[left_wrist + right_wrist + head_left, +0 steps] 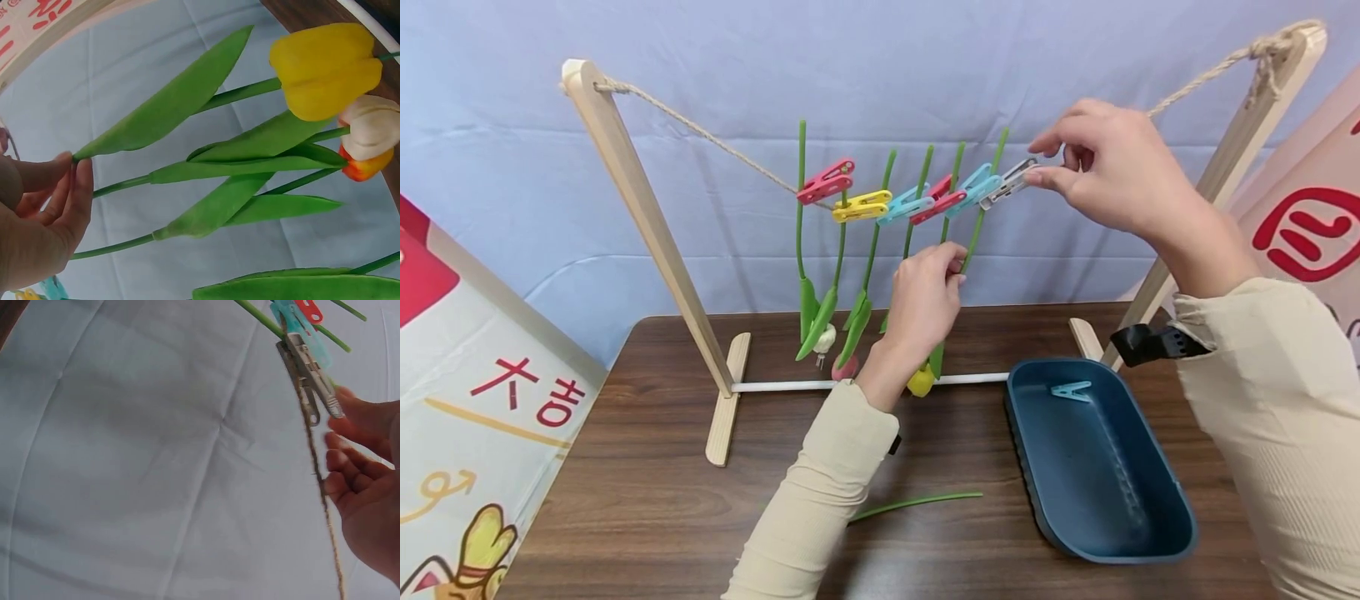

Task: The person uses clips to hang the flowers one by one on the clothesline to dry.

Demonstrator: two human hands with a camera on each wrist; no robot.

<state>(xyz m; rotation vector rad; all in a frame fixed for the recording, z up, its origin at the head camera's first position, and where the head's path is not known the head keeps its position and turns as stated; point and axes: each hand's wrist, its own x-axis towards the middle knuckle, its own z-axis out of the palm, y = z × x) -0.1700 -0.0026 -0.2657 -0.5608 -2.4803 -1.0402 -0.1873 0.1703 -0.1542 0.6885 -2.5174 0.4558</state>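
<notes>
My left hand (pixel 925 292) pinches the green stem of a yellow artificial tulip (pixel 328 72) where its leaf begins. The flower hangs head down from the twine (pixel 325 512). A grey clothespin (pixel 1006 183) sits on the twine by the top of this stem. My right hand (pixel 1112 167) is at the clothespin's handle end, thumb beside one handle and fingers spread apart from the other. To its left, a blue clothespin (pixel 976 187), a red one (pixel 937 202) and several more hold other tulips upside down, a white tulip (pixel 372 125) among them.
Wooden posts (pixel 640 208) on feet carry the twine, with a white rod (pixel 790 386) between them low down. A dark blue basin (pixel 1097 467) on the table's right holds a light blue clothespin (pixel 1071 391). A green stem (pixel 925 502) lies near the front.
</notes>
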